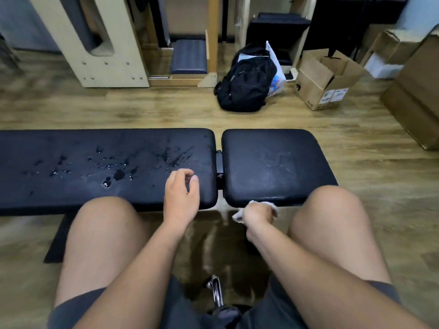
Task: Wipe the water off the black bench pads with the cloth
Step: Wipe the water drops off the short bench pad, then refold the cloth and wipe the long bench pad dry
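Two black bench pads lie side by side in front of my knees. The long left pad (71,148) carries water drops and small puddles (114,169) across its middle. The shorter right pad (273,162) shows only faint streaks. My left hand (181,195) hovers over the near right corner of the long pad, fingers loosely curled, holding nothing. My right hand (257,213) grips a bunched white cloth (237,216) at the near front edge of the right pad.
A black hinge bracket (219,167) sits in the gap between the pads. On the wooden floor beyond stand a black backpack (247,79), a plastic bag (276,74), open cardboard boxes (325,79) and wooden frames (104,43). A chrome stool post (215,290) is between my legs.
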`<state>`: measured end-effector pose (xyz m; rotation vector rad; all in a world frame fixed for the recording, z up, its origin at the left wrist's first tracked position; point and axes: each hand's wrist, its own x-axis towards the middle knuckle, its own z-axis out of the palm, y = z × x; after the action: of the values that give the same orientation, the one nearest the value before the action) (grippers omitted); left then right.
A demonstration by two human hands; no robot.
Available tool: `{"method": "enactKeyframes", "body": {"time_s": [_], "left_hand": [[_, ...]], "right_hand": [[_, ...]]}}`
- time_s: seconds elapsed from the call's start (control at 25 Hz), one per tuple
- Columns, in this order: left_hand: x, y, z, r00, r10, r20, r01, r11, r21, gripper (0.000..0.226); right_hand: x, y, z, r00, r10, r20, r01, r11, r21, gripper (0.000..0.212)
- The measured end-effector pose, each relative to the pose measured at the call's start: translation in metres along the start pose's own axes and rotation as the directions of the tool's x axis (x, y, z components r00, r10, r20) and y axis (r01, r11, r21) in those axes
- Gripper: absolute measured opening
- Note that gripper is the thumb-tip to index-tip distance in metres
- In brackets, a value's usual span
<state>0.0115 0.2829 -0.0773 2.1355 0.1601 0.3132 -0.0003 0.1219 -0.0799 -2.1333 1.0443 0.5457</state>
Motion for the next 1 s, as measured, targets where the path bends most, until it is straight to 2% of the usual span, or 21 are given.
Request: {"method": "enactKeyframes", "body": {"time_s": [0.08,0.12,0.2,0.28,0.32,0.4,0.44,0.52,0.6,0.68,0.76,0.92,1.0], "left_hand": [[-0.003,0.001,-0.005,0.994,-0.110,0.014,0.111,0.993,-0.034,0.013],[-0.005,0.000,-0.005,0.989,-0.142,0.050,0.144,0.989,-0.035,0.017],[-0.009,-0.002,-0.005,0.977,-0.160,0.137,0.163,0.986,-0.012,0.025],[-0.009,-0.005,-0.007,0.971,-0.152,0.183,0.152,0.988,0.013,0.032],[-0.007,-0.005,-0.009,0.970,-0.151,0.190,0.152,0.988,0.013,0.034],[-0.001,-0.003,-0.013,0.965,-0.188,0.182,0.194,0.981,-0.016,0.038],[0.003,-0.001,-0.015,0.956,-0.234,0.178,0.249,0.966,-0.068,0.041],[0.007,0.009,-0.016,0.903,-0.336,0.268,0.404,0.876,-0.263,0.046],[0.004,0.020,-0.017,0.818,-0.381,0.430,0.531,0.788,-0.312,0.053],[0.002,0.020,-0.015,0.764,-0.341,0.548,0.550,0.789,-0.274,0.055],[0.000,0.019,-0.013,0.744,-0.297,0.598,0.557,0.769,-0.312,0.049],[0.002,0.018,-0.015,0.824,-0.319,0.468,0.543,0.681,-0.491,0.019],[0.002,0.017,-0.016,0.856,-0.317,0.410,0.505,0.686,-0.524,0.017]], "right_hand": [[-0.010,-0.006,0.027,0.995,-0.057,0.080,0.045,0.989,0.139,0.040],[-0.013,-0.005,0.036,0.994,-0.030,0.109,-0.004,0.952,0.305,0.039],[-0.015,-0.005,0.043,0.976,-0.112,0.187,0.001,0.861,0.509,0.032],[-0.029,-0.012,0.036,0.948,-0.248,0.200,0.084,0.800,0.594,0.023],[-0.038,-0.020,0.028,0.905,-0.370,0.211,0.166,0.763,0.624,0.023],[-0.051,-0.038,0.009,0.759,-0.614,0.219,0.279,0.610,0.741,0.022],[-0.050,-0.047,0.000,0.713,-0.660,0.236,0.227,0.536,0.813,0.022],[-0.048,-0.050,-0.017,0.679,-0.671,0.298,0.075,0.467,0.881,0.023],[-0.039,-0.041,-0.017,0.691,-0.632,0.350,0.019,0.500,0.866,0.033],[-0.037,-0.036,-0.009,0.717,-0.603,0.350,0.045,0.540,0.840,0.037],[-0.037,-0.036,-0.003,0.739,-0.587,0.331,0.061,0.548,0.834,0.032],[-0.033,-0.038,-0.009,0.766,-0.579,0.278,0.191,0.619,0.762,0.023],[-0.032,-0.040,-0.013,0.799,-0.562,0.215,0.289,0.671,0.683,0.023]]}}
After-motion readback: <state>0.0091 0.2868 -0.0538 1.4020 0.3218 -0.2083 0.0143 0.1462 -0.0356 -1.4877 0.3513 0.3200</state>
